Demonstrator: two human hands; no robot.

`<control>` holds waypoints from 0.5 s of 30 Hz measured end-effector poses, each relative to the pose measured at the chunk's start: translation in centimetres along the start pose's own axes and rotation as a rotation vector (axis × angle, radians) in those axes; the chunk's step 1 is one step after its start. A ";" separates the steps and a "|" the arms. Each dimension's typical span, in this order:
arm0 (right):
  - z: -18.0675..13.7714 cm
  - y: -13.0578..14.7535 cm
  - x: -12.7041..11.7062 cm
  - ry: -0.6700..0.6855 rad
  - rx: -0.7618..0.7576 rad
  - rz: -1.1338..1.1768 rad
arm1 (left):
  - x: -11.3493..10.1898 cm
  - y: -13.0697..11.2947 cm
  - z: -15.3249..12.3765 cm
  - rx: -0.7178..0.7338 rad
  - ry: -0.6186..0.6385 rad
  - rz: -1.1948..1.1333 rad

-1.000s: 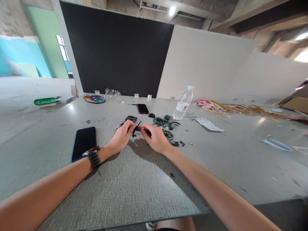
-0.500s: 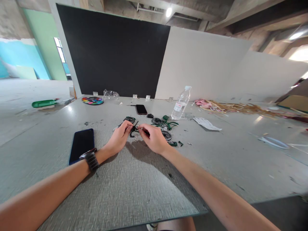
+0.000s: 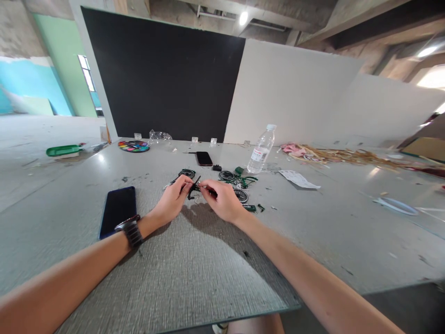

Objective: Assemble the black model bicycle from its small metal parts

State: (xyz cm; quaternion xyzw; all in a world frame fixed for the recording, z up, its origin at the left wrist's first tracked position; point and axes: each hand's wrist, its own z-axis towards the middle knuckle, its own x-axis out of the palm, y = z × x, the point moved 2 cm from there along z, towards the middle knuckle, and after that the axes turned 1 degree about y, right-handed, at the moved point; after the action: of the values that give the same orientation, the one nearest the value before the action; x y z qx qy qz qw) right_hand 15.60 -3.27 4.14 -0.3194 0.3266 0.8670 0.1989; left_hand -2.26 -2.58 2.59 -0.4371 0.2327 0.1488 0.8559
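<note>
Black part, pinched from both sides

Black part (image 3: 192, 190): sitting between the two hands, just over the middle of the table (image 3: 167, 283); whether it is touching the surface, cannot tell. Left hand (image 3: 173, 198) is pinching it from the left, thumb against forefinger. Right hand (image 3: 224, 199) is pinching at its right side; any finer piece between those fingertips is too small to make out. Fingertips rather than palms are doing the holding, likely because the part is so slight. A thin dark stem is pointing up and away, leaving it free of both grips.

Close by: a spoked wheel (image 3: 240, 195) is lying just beside the right hand, a second wheel (image 3: 227, 175) beyond it, next to a green frame (image 3: 246, 181). Pieces are lying spread flat, perhaps so each stays easy to see and reach.

Farther out: a large phone (image 3: 118, 204) is lying left of the left forearm, seemingly out of the hands' way. A bottle (image 3: 260, 153) is standing behind the pieces, a paper sheet (image 3: 299, 179) lying to its right.
</note>
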 end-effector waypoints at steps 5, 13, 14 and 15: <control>0.1 0.0 0.0 0.002 0.035 0.027 | -0.1 -0.3 0.0 0.009 0.002 0.012; 0.0 0.1 -0.3 0.034 0.015 0.030 | 0.0 -0.1 -0.1 0.001 0.005 0.010; 0.0 0.1 -0.4 0.036 0.008 0.028 | 0.0 0.0 -0.1 0.006 0.005 0.012; 0.0 0.0 -0.4 0.038 0.001 0.027 | 0.0 0.0 -0.1 0.011 0.005 0.014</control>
State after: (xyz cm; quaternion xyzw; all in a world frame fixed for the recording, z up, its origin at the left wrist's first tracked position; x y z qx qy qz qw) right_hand 15.84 -3.32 4.44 -0.3312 0.3353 0.8632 0.1811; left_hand -2.26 -2.62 2.53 -0.4312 0.2389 0.1522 0.8566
